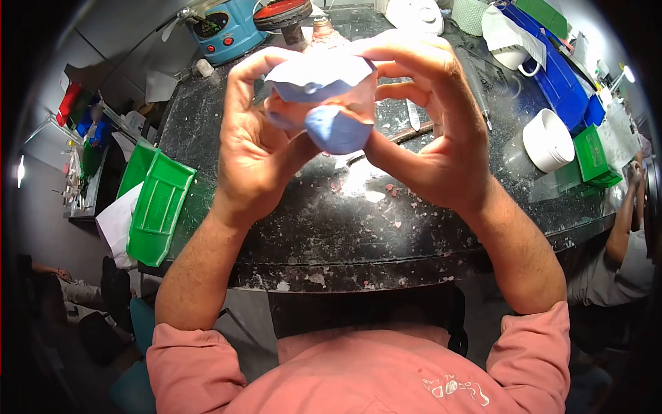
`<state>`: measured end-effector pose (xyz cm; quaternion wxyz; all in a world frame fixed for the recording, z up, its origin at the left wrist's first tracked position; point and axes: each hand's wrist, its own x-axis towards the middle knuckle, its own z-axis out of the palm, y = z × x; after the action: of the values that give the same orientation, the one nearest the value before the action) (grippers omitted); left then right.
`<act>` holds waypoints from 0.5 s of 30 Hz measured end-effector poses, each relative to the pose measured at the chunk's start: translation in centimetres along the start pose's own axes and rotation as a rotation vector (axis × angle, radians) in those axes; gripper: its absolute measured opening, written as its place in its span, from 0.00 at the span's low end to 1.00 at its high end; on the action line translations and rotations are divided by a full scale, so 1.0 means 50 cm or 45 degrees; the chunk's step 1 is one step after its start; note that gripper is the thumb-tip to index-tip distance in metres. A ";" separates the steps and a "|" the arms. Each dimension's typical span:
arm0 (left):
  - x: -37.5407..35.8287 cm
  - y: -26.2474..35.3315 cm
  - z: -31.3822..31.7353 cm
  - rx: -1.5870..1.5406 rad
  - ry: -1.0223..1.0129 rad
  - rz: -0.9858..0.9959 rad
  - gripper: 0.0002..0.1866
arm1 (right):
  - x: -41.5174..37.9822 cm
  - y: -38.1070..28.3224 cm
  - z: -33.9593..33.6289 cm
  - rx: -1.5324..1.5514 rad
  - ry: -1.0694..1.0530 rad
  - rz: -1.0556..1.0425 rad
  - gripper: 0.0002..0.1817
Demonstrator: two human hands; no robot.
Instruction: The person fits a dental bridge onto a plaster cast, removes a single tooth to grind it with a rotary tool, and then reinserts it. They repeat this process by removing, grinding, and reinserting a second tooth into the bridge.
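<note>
Raised above the bench, a pair of pale blue dental casts (339, 130) is held between my two hands, with pinkish material showing between the upper and lower halves. My left hand (256, 145) grips the left side, its fingers curled over the top and the thumb pressed under the lower cast. On the other side my right hand (441, 131) does likewise, thumb at the lower right edge and fingers along the top. Bright light washes out the upper cast. Behind and below the casts, a knife-like tool (412, 116) lies on the bench, partly hidden by my right hand.
The dark bench (331, 241) is scattered with pink and white scraps. A green tray (160, 214) sits at its left edge. A blue device (227, 31) and a red-topped round stand (283, 14) are at the back. A white tub (548, 140) stands right, near another person's arm (624, 214).
</note>
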<state>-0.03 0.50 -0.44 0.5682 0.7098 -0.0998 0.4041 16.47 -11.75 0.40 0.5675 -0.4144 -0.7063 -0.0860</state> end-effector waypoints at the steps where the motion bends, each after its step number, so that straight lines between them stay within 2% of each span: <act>1: 0.000 0.003 0.001 -0.115 0.036 -0.148 0.37 | -0.002 0.005 0.002 -0.001 -0.010 -0.008 0.39; 2: -0.001 0.006 0.002 -0.228 0.071 -0.295 0.37 | -0.003 0.005 0.001 0.001 -0.012 -0.008 0.39; 4: -0.006 -0.012 -0.001 -0.272 0.137 -0.367 0.30 | -0.003 0.005 -0.004 0.103 -0.116 0.112 0.38; 5: -0.006 -0.009 0.001 -0.289 0.137 -0.413 0.27 | -0.002 -0.001 0.000 0.202 -0.048 0.260 0.32; 6: -0.006 -0.006 0.004 -0.307 0.139 -0.462 0.24 | -0.002 -0.001 0.003 0.201 -0.048 0.261 0.32; 8: -0.007 -0.008 0.008 -0.254 0.121 -0.508 0.21 | -0.004 0.001 0.004 0.659 -0.072 0.806 0.25; 9: -0.009 -0.012 0.008 -0.258 0.171 -0.579 0.22 | -0.006 0.004 0.004 0.748 -0.069 0.887 0.22; 13: -0.014 -0.023 -0.008 -0.312 0.169 -0.703 0.19 | -0.002 0.000 0.005 0.700 -0.115 0.893 0.23; 15: -0.012 -0.020 -0.004 -0.355 0.183 -0.733 0.18 | -0.008 0.007 0.010 0.809 0.061 0.923 0.25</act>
<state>0.09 0.81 -1.60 0.7563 0.5940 0.0909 0.2586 16.34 -11.41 -0.22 0.6754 -0.4378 -0.4945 0.3280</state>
